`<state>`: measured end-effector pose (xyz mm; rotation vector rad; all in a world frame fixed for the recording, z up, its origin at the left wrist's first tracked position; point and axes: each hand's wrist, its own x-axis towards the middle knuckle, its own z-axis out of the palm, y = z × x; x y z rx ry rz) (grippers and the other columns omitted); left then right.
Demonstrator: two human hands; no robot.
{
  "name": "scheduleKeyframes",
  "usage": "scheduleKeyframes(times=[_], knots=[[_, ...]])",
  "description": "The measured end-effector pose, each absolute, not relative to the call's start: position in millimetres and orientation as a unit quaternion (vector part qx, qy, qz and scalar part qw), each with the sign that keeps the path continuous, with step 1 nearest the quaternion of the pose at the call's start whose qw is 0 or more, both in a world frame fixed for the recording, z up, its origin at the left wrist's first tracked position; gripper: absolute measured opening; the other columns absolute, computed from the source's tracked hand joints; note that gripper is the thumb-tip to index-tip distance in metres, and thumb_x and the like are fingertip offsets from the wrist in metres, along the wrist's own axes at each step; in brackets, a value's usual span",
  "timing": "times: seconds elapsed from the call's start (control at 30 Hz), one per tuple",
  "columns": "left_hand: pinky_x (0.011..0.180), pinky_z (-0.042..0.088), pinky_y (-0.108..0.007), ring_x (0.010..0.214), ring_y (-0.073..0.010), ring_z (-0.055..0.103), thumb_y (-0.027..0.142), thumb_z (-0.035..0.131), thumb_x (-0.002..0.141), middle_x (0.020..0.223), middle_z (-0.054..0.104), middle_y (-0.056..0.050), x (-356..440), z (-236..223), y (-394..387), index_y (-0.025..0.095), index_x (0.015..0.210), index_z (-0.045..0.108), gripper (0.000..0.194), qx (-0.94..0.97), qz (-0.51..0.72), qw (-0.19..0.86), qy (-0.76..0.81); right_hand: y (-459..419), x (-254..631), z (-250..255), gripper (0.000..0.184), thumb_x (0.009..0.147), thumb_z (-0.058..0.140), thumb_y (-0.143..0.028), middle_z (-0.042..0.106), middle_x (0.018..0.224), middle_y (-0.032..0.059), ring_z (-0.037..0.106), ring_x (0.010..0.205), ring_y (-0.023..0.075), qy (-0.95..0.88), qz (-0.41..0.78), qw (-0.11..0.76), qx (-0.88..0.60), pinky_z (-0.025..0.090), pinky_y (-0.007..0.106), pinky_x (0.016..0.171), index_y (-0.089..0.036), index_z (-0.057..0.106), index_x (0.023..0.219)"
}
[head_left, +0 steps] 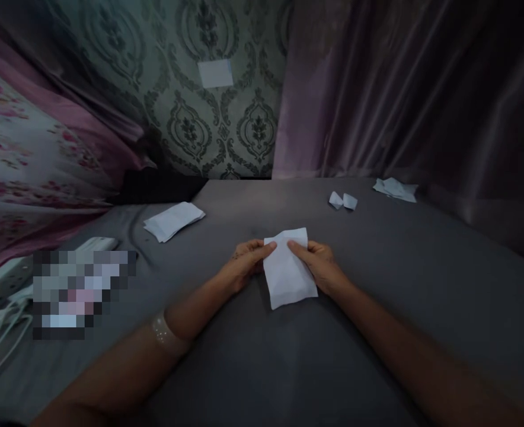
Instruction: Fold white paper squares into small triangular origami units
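A folded white sheet of paper (287, 270) lies on the grey bedsheet (288, 367) in the middle of the view. My left hand (244, 264) pinches its upper left edge with fingers closed. My right hand (318, 264) grips the upper right edge, fingers curled over the paper. Both forearms reach in from the bottom of the view, and a clear bangle sits on my left wrist.
A stack of white papers (173, 220) lies at the left. A small folded paper piece (342, 200) and a crumpled paper (395, 189) rest at the far right. A white power strip with cables (4, 290) is at the left edge. Curtains and patterned wallpaper stand behind.
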<state>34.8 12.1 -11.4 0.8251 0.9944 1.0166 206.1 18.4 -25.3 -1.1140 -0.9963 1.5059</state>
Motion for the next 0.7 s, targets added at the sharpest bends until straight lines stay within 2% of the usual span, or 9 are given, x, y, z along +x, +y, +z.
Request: scheduleKeyframes(times=[0.17, 0.33, 0.4, 0.47, 0.57, 0.63, 0.7], knots=[[0.071, 0.054, -0.029, 0.071, -0.017, 0.067, 0.033, 0.083, 0.065, 0.083, 0.073, -0.008, 29, -14, 10, 0.011, 0.089, 0.071, 0.035, 0.363, 0.411, 0.714, 0.435, 23, 211, -27, 0.037, 0.07, 0.075, -0.049, 0.074, 0.078, 0.0067, 0.064, 0.061, 0.0153, -0.411, 0.622, 0.482, -0.46, 0.05, 0.027, 0.058, -0.015, 0.074, 0.083], [0.076, 0.054, -0.032, 0.077, -0.0195, 0.069, 0.03, 0.079, 0.07, 0.089, 0.074, -0.01, 27, -15, 10, 0.011, 0.097, 0.07, 0.034, 0.415, 0.43, 0.682, 0.421, 23, 224, -18, 0.033, 0.065, 0.081, -0.039, 0.075, 0.091, 0.0082, 0.068, 0.078, 0.0185, -0.493, 0.647, 0.382, -0.44, 0.053, 0.033, 0.076, -0.017, 0.075, 0.089], [0.076, 0.054, -0.034, 0.079, -0.0206, 0.069, 0.028, 0.079, 0.07, 0.09, 0.075, -0.009, 24, -10, 10, 0.012, 0.099, 0.069, 0.034, 0.47, 0.428, 0.646, 0.422, 23, 228, -12, 0.031, 0.065, 0.081, -0.037, 0.075, 0.093, 0.0079, 0.068, 0.081, 0.0198, -0.531, 0.624, 0.372, -0.436, 0.052, 0.036, 0.08, -0.018, 0.076, 0.089], [0.077, 0.054, -0.035, 0.083, -0.0216, 0.069, 0.029, 0.075, 0.074, 0.091, 0.074, -0.008, 20, -2, 11, 0.014, 0.099, 0.07, 0.03, 0.571, 0.445, 0.549, 0.419, 23, 231, -5, 0.027, 0.069, 0.078, -0.037, 0.075, 0.092, 0.0069, 0.068, 0.082, 0.021, -0.591, 0.549, 0.403, -0.433, 0.052, 0.039, 0.08, -0.019, 0.076, 0.088], [0.086, 0.05, -0.036, 0.096, -0.0224, 0.065, 0.032, 0.063, 0.086, 0.096, 0.074, -0.008, 10, 10, 14, 0.018, 0.095, 0.071, 0.019, 0.752, 0.49, 0.268, 0.35, 21, 233, 4, 0.016, 0.08, 0.069, -0.033, 0.074, 0.093, 0.0058, 0.065, 0.087, 0.0215, -0.738, 0.312, 0.472, -0.367, 0.05, 0.04, 0.082, -0.023, 0.076, 0.09], [0.091, 0.046, -0.038, 0.104, -0.023, 0.061, 0.031, 0.054, 0.092, 0.101, 0.073, -0.009, 4, 10, 18, 0.019, 0.096, 0.07, 0.021, 0.825, 0.488, 0.085, 0.272, 20, 234, 4, 0.017, 0.086, 0.063, -0.026, 0.072, 0.1, 0.0063, 0.062, 0.094, 0.0219, -0.813, 0.131, 0.476, -0.307, 0.047, 0.041, 0.086, -0.024, 0.074, 0.098], [0.088, 0.044, -0.039, 0.105, -0.0241, 0.059, 0.03, 0.047, 0.095, 0.105, 0.071, -0.011, -1, 3, 22, 0.017, 0.1, 0.067, 0.025, 0.856, 0.453, -0.04, 0.246, 20, 235, -4, 0.022, 0.089, 0.058, -0.018, 0.072, 0.103, 0.0073, 0.06, 0.099, 0.0222, -0.838, 0.0, 0.461, -0.292, 0.046, 0.04, 0.086, -0.024, 0.072, 0.104]])
